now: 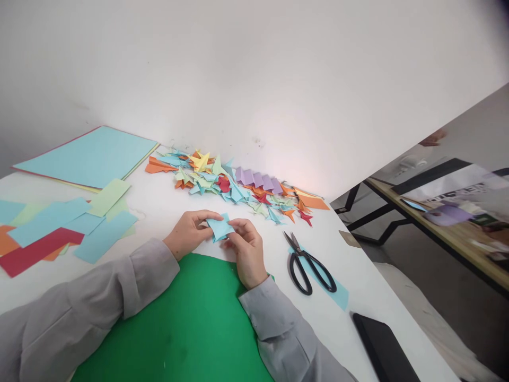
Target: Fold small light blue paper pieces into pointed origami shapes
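Bright, soft, even light leaves only faint shadows under the scissors (308, 262). A warm pinkish glow sits on the wall (278, 106) above them. Left of the scissors the folded blue paper (220, 227) is sharp. To their right the far table (457, 239) is blurred and tilted, with 1 dark corner high above.

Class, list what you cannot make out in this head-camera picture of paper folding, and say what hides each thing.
1. Head view: the blue paper piece, pinched by the left hand and right hand; fingers cover its folds.
2. Head view: the black flat object; the bottom edge cuts it off, so its kind is unclear.
3. Head view: items on the far table; too blurred to name.
4. Head view: the green sheet; sleeves and the bottom edge hide its outline.
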`<state>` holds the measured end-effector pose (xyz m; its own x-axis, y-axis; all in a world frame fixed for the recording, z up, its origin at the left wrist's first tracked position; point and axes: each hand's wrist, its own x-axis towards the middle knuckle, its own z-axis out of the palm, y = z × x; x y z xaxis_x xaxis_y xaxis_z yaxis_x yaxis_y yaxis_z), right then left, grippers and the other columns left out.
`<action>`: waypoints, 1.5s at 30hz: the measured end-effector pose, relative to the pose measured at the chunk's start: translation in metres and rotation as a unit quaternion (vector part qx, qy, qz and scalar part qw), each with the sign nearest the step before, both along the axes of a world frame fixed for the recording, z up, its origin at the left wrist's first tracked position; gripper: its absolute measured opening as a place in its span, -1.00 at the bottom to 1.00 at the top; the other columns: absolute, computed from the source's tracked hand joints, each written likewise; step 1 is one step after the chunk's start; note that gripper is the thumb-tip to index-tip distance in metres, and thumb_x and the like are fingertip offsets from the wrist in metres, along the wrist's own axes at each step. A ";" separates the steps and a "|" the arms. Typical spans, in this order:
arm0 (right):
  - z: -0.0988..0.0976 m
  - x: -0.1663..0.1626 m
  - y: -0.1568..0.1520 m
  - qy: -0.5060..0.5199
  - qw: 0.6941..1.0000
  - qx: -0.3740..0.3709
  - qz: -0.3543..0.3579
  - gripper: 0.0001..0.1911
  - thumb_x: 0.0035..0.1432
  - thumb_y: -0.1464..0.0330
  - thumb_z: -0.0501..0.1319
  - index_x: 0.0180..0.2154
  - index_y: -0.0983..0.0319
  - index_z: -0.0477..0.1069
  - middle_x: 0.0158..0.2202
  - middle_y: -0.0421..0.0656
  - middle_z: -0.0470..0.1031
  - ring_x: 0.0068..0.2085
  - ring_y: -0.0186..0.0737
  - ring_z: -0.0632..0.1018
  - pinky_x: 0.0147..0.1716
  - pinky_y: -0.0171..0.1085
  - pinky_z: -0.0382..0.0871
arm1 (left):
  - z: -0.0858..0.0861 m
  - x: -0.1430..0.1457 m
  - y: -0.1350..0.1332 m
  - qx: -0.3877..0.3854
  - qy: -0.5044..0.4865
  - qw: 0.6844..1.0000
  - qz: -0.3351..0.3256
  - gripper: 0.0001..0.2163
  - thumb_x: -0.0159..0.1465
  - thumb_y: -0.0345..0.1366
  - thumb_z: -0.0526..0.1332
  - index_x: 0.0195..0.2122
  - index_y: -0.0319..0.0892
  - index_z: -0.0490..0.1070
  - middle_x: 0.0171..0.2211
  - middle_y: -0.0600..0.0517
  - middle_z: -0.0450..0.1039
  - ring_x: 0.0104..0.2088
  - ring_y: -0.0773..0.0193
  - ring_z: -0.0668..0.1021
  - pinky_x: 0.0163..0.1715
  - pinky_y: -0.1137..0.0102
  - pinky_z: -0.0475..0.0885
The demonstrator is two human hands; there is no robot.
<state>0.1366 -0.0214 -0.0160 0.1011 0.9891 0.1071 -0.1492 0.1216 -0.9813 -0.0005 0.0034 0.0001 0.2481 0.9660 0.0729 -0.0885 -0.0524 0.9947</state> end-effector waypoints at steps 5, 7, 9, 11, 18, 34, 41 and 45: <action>0.001 -0.002 -0.001 -0.040 0.998 0.043 -0.004 -0.84 -0.13 0.46 0.17 -0.38 0.20 0.34 -0.44 -0.25 0.38 -0.39 -0.29 0.41 -0.41 -0.31 0.30 | 0.000 0.001 -0.001 0.002 0.012 1.000 0.004 -0.83 -0.05 -0.40 0.22 -0.40 -0.23 0.50 -0.38 0.01 0.47 -0.45 0.33 0.47 -0.51 0.45 0.36; 0.001 -0.003 -0.002 -0.038 0.998 0.050 0.006 -0.83 -0.14 0.48 0.16 -0.39 0.20 0.33 -0.43 -0.25 0.37 -0.35 -0.28 0.41 -0.38 -0.30 0.29 | 0.000 0.002 -0.002 0.017 0.020 1.000 0.008 -0.84 -0.05 -0.40 0.22 -0.42 -0.21 0.51 -0.39 0.01 0.47 -0.44 0.31 0.48 -0.52 0.45 0.37; 0.000 -0.004 -0.002 -0.041 0.998 0.046 0.015 -0.84 -0.14 0.48 0.15 -0.39 0.20 0.32 -0.44 -0.25 0.36 -0.36 -0.28 0.40 -0.41 -0.31 0.28 | 0.000 0.002 -0.002 0.033 0.031 0.999 0.019 -0.85 -0.06 -0.41 0.22 -0.44 -0.20 0.53 -0.36 -0.01 0.48 -0.41 0.28 0.50 -0.52 0.44 0.39; -0.001 -0.004 -0.002 -0.056 0.998 0.036 0.015 -0.85 -0.12 0.47 0.14 -0.39 0.20 0.31 -0.44 -0.25 0.36 -0.39 -0.28 0.39 -0.46 -0.32 0.27 | 0.000 0.002 -0.002 0.039 0.040 0.998 0.032 -0.87 -0.07 -0.40 0.24 -0.47 -0.20 0.54 -0.31 -0.04 0.49 -0.39 0.25 0.51 -0.51 0.42 0.41; -0.003 -0.003 -0.004 -0.089 0.995 0.033 -0.014 -0.89 -0.05 0.45 0.10 -0.38 0.20 0.31 -0.49 -0.26 0.33 -0.50 -0.33 0.33 -0.55 -0.35 0.22 | -0.004 0.001 -0.001 0.008 0.032 0.998 0.054 -0.84 -0.10 -0.41 0.26 -0.44 -0.24 0.52 -0.39 -0.03 0.53 -0.36 0.20 0.54 -0.36 0.36 0.45; -0.006 -0.003 -0.002 -0.118 0.992 0.034 -0.005 -0.81 -0.05 0.43 0.14 -0.29 0.22 0.32 -0.42 -0.21 0.44 -0.41 -0.29 0.43 -0.48 -0.33 0.27 | -0.015 0.001 0.001 0.060 0.074 0.995 0.025 -0.85 -0.01 -0.37 0.20 -0.38 -0.24 0.45 -0.48 0.03 0.46 -0.49 0.33 0.49 -0.53 0.45 0.42; -0.006 -0.003 -0.001 -0.150 0.988 0.021 -0.018 -0.85 -0.04 0.38 0.15 -0.35 0.25 0.42 -0.42 -0.16 0.48 -0.44 -0.29 0.42 -0.51 -0.33 0.27 | -0.014 0.002 0.000 0.060 0.092 0.994 0.028 -0.92 0.00 -0.35 0.20 -0.46 -0.23 0.41 -0.54 0.06 0.42 -0.51 0.34 0.47 -0.52 0.45 0.40; -0.006 -0.003 -0.002 -0.152 0.988 0.020 -0.016 -0.85 -0.02 0.36 0.15 -0.36 0.25 0.42 -0.44 -0.18 0.45 -0.48 -0.31 0.39 -0.52 -0.33 0.27 | -0.013 0.002 0.000 0.066 0.094 0.993 0.018 -0.93 0.02 -0.33 0.19 -0.49 -0.22 0.38 -0.57 0.08 0.38 -0.50 0.35 0.45 -0.48 0.45 0.37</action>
